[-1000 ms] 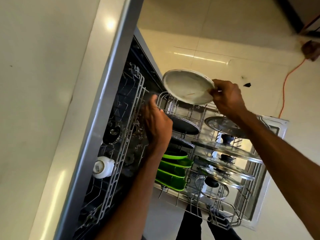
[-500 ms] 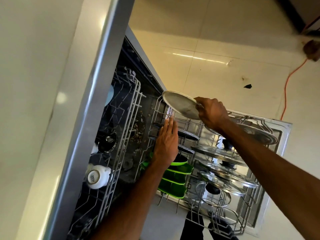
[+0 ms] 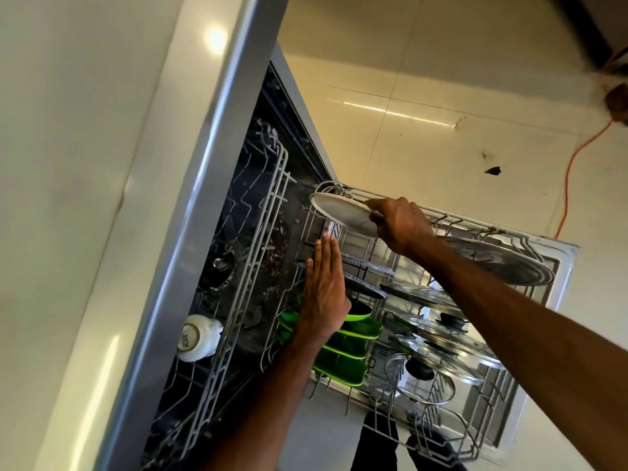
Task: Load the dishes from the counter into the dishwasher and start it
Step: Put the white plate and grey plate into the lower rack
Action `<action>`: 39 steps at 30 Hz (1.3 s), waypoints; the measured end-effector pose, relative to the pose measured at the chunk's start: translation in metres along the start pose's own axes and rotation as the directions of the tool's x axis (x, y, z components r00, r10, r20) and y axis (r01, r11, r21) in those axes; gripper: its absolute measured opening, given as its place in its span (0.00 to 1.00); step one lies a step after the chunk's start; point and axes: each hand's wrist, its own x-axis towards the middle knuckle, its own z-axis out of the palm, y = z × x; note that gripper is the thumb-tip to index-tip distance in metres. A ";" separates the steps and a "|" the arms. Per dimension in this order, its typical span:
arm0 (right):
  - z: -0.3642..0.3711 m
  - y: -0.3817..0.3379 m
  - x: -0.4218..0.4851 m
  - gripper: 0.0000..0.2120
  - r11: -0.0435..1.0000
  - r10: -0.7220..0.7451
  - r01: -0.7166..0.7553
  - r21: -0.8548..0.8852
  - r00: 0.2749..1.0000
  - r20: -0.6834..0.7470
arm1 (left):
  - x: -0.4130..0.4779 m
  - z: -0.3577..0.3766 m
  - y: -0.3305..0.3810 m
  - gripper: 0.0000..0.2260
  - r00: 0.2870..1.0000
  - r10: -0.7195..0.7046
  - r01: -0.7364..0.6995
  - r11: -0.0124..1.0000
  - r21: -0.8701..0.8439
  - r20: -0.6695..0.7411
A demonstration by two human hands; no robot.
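My right hand (image 3: 399, 222) grips the rim of a white plate (image 3: 341, 214) and holds it edge-on over the far end of the pulled-out lower rack (image 3: 482, 433). With fingers straight, my left hand (image 3: 323, 290) lies flat against the dark plates (image 3: 368, 265) standing in that rack. Green plates (image 3: 350, 348) stand in a row just below it. Glass lids (image 3: 441, 338) and a steel lid (image 3: 503, 263) fill the rack's right side. The dishwasher (image 3: 217, 185) is open.
The upper rack (image 3: 251, 277) sits inside the tub and holds a white cup (image 3: 198, 338) and a dark steel cup (image 3: 221, 270). The open door (image 3: 557, 300) lies under the lower rack. An orange cable (image 3: 567, 185) runs across the tiled floor. My feet (image 3: 421, 447) stand beside the door.
My right hand has lowered the white plate and tilted it edge-on toward the rack's far end. My left hand has opened flat against the dark plates.
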 end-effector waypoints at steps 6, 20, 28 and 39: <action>-0.002 -0.003 -0.005 0.13 1.000 -0.021 0.018 -0.025 0.990 -0.137 | 0.003 0.003 -0.004 0.47 1.000 0.011 -0.012 0.997 -0.079 -0.014; 0.044 0.020 0.017 0.15 0.997 0.078 -0.078 -0.002 0.995 0.066 | 0.009 0.001 -0.006 0.50 0.997 -0.069 0.063 0.970 -0.235 -0.021; 0.047 0.038 0.017 0.14 0.992 0.122 -0.120 -0.029 0.990 0.070 | 0.012 -0.005 -0.003 0.50 0.997 -0.069 0.059 0.966 -0.252 -0.029; 0.036 0.049 -0.007 0.08 0.987 0.155 -0.146 0.066 0.976 -0.152 | 0.003 -0.012 -0.001 0.47 0.998 -0.055 0.054 0.979 -0.198 -0.003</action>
